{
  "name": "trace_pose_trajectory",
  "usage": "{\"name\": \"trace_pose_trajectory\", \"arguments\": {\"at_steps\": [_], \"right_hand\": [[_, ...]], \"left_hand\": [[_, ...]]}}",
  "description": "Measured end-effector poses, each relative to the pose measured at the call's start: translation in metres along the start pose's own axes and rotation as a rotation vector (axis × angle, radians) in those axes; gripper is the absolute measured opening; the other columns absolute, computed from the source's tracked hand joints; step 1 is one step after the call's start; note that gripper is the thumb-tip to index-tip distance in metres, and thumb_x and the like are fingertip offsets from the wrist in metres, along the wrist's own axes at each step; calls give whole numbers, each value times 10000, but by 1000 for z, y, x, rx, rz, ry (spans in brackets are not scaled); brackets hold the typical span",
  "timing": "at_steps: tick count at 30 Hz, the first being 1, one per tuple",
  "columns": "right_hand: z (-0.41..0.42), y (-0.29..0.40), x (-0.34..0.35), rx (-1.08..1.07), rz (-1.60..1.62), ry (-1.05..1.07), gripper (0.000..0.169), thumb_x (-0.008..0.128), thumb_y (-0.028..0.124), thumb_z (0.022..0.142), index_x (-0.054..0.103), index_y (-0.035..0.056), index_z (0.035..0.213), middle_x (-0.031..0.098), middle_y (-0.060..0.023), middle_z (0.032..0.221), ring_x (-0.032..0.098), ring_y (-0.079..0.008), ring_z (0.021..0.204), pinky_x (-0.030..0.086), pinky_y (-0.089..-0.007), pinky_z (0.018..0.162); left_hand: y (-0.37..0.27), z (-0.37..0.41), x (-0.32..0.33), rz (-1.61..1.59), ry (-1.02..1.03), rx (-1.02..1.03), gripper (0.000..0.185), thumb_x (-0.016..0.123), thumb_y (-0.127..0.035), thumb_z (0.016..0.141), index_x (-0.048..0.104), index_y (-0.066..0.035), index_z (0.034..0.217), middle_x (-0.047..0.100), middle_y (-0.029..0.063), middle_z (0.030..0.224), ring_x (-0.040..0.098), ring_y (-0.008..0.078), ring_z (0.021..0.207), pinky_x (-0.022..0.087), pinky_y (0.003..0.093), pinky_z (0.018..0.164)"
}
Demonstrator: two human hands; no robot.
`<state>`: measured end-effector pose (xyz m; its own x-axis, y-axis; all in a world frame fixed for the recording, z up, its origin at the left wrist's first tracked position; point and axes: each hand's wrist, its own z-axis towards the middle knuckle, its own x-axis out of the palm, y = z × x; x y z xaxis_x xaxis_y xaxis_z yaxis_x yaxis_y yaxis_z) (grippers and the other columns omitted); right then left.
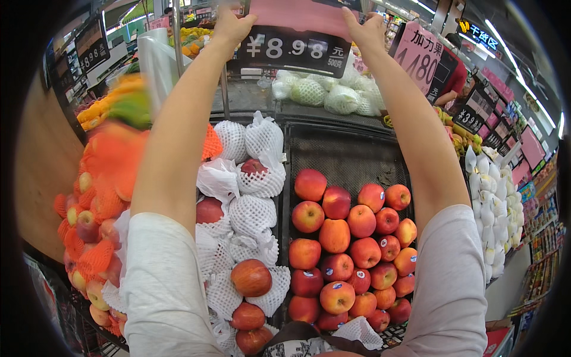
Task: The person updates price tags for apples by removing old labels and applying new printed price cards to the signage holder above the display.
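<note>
Both arms reach up and forward to a hanging price sign (pixel 296 51), black below with white digits and pink above. My left hand (pixel 232 29) is at its left edge, thumb pointing towards the sign; the fingertips are blurred at the picture's top. My right hand (pixel 366 29) is at the sign's right side, thumb raised beside the pink part. Whether either hand grips the sign is not plain. Below lie red apples (pixel 334 234) in a black tray (pixel 348 147). Left of them are apples in white foam nets (pixel 253 214).
Fruit in orange nets (pixel 96 232) is heaped at the left. A metal pole (pixel 178 40) and a roll of clear plastic bags (pixel 154 67) stand near my left arm. White-netted fruit (pixel 312 91) lies behind the tray. A person in red (pixel 455 78) is at the right back.
</note>
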<state>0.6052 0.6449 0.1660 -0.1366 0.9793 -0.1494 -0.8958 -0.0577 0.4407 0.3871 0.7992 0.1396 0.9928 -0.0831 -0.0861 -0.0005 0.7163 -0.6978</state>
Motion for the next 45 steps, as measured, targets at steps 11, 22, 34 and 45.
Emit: {"name": "trace_pose_trajectory", "arguments": {"at_steps": [11, 22, 34, 45], "right_hand": [[14, -5, 24, 453, 435, 285, 607, 598, 464, 781, 490, -35, 1109, 526, -177, 1116, 527, -223, 969, 437, -357, 728], [2, 3, 32, 382, 513, 155, 499, 707, 322, 728, 524, -55, 999, 574, -146, 989, 567, -187, 836, 476, -335, 676], [-5, 8, 30, 320, 361, 116, 569, 635, 406, 760, 460, -21, 1092, 563, -153, 1001, 559, -210, 860, 466, -348, 711], [-102, -2, -97, -135, 99, 511, 490, 600, 301, 760, 445, 11, 1124, 514, -233, 1083, 494, -399, 1015, 401, -420, 866]], "left_hand": [[-59, -2, 6, -281, 116, -355, 950, 706, -503, 662, 240, -29, 1342, 304, 175, 1360, 285, 293, 1252, 196, 495, 1008], [-26, 14, 9, -57, -93, -297, 794, 732, -418, 675, 391, 34, 1231, 451, 190, 1220, 456, 294, 1105, 400, 477, 835], [-31, -2, 2, -346, -114, -315, 604, 619, -409, 780, 440, 41, 1140, 514, 163, 1092, 520, 229, 959, 455, 381, 736], [-8, -31, -5, 185, 97, 128, 660, 610, -305, 793, 316, 21, 1285, 420, 173, 1273, 400, 265, 1174, 308, 342, 967]]}}
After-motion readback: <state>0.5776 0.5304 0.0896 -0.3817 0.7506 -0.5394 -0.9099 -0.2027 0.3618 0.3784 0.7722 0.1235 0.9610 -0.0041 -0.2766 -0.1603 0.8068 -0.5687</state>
